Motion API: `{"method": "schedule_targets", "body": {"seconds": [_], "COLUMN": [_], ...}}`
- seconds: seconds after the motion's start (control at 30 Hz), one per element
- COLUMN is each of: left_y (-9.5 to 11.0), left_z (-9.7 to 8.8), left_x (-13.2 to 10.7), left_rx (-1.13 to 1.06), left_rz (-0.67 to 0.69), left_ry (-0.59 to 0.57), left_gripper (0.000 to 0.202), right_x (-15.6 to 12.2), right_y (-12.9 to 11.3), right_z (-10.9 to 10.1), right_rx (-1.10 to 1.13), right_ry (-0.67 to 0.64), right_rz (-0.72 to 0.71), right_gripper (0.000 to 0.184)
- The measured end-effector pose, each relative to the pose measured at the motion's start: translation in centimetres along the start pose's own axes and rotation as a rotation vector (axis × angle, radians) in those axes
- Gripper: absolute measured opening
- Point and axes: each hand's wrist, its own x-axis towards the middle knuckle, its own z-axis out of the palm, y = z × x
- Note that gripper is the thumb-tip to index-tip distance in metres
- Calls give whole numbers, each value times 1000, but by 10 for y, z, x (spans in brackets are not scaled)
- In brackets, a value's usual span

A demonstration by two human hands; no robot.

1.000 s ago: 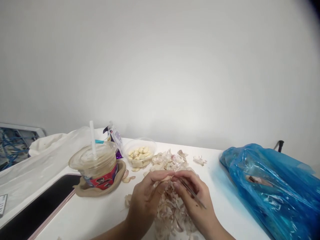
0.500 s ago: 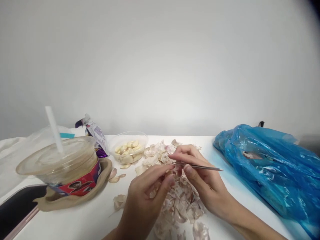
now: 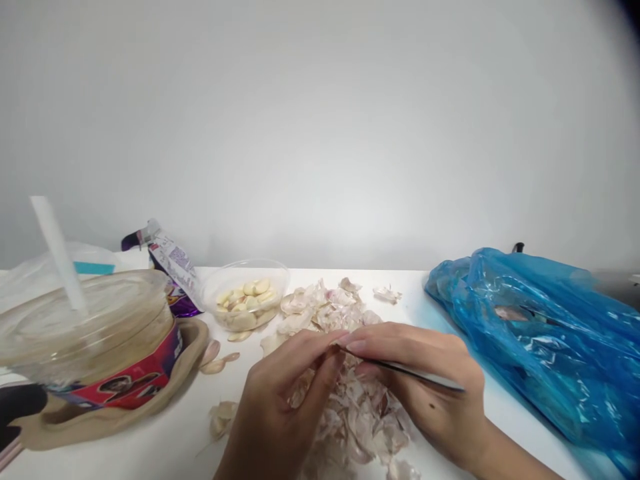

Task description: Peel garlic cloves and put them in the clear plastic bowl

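My left hand [image 3: 280, 407] is pinched shut on a small garlic clove [image 3: 334, 351], mostly hidden between its fingertips. My right hand [image 3: 425, 387] grips thin metal tweezers [image 3: 415, 372], whose tip meets the clove at my left fingertips. Both hands hover over a heap of papery garlic skins [image 3: 350, 407] on the white table [image 3: 165, 447]. Just behind, left of centre, a clear plastic bowl [image 3: 245, 300] holds several peeled cloves.
A lidded drink cup with a straw [image 3: 100, 333] stands on a tan coaster at the left. A purple snack wrapper [image 3: 167, 263] lies behind it. A crumpled blue plastic bag [image 3: 540, 340] fills the right. Loose cloves [image 3: 215, 357] lie near the coaster.
The view has swung left and dipped, so the cup looms larger. My right hand dropped lower and turned palm-down, the tweezers now slanting down to the right. My left hand keeps its pinch.
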Motion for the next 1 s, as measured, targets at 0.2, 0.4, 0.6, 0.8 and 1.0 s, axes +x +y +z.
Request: {"method": "schedule_targets", "body": {"seconds": [0.2, 0.4, 0.6, 0.8, 1.0], "left_y": [-3, -3, -4, -4, -4], "left_z": [-2, -2, -1, -3, -2], "left_x": [-1, 0, 1, 2, 3], "left_rx": [40, 52, 65, 97, 118], "left_rz": [10, 14, 13, 33, 56], "left_ry": [-9, 5, -19, -14, -16], "left_gripper": [21, 21, 20, 21, 14], "right_x": [-1, -1, -1, 2, 3], "right_y": [1, 2, 2, 3, 6], "right_z": [0, 1, 1, -1, -1], "right_rx": [-14, -7, -2, 11, 33], "right_ry": [-16, 2, 9, -43, -37], "right_rz": [28, 37, 42, 67, 84], "right_gripper": [32, 32, 31, 30, 20]}}
